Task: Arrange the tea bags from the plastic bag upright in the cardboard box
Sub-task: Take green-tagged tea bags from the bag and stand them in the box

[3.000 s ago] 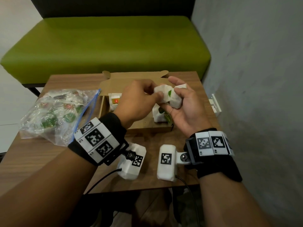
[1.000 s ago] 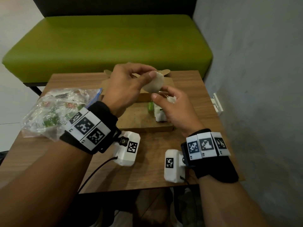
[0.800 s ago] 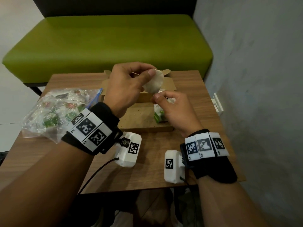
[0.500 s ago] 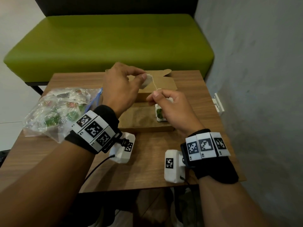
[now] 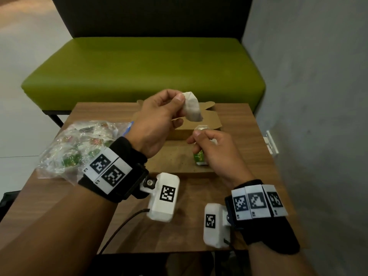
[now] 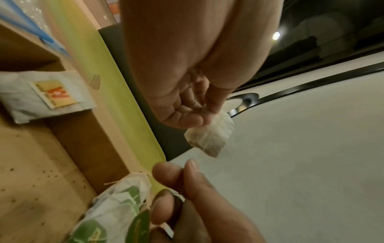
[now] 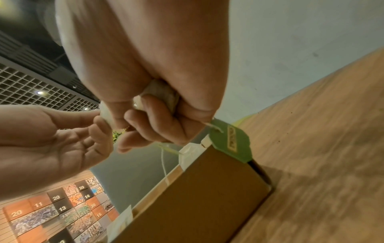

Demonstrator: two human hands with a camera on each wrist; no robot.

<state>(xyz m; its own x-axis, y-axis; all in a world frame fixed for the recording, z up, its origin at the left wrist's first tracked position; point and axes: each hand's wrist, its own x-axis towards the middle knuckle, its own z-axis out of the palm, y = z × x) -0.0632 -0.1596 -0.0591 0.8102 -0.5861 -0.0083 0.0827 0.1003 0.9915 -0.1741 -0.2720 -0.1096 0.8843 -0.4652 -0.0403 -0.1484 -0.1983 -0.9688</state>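
Note:
My left hand (image 5: 179,102) pinches a plain white tea bag (image 5: 191,108) by its top and holds it up above the open cardboard box (image 5: 175,158). A thin string runs from this tea bag (image 6: 209,139) down to my right hand (image 5: 196,136), whose thumb and forefinger pinch it. The right hand also keeps green-printed tea bags (image 5: 199,159) curled in its palm, low over the box's right end. A green paper tag (image 7: 230,139) dangles under that hand. One tea bag with an orange tag (image 6: 50,95) leans against the box's far wall.
The clear plastic bag (image 5: 79,148) with several tea bags lies on the wooden table (image 5: 199,232) left of the box. The box lid (image 5: 211,120) stands open at the back. A green bench (image 5: 139,66) is behind the table and a grey wall (image 5: 308,96) is to the right.
Three seconds ago both hands held a bunch of tea bags together. The left hand has since drawn one bag up and away, and the right hand has sunk toward the box.

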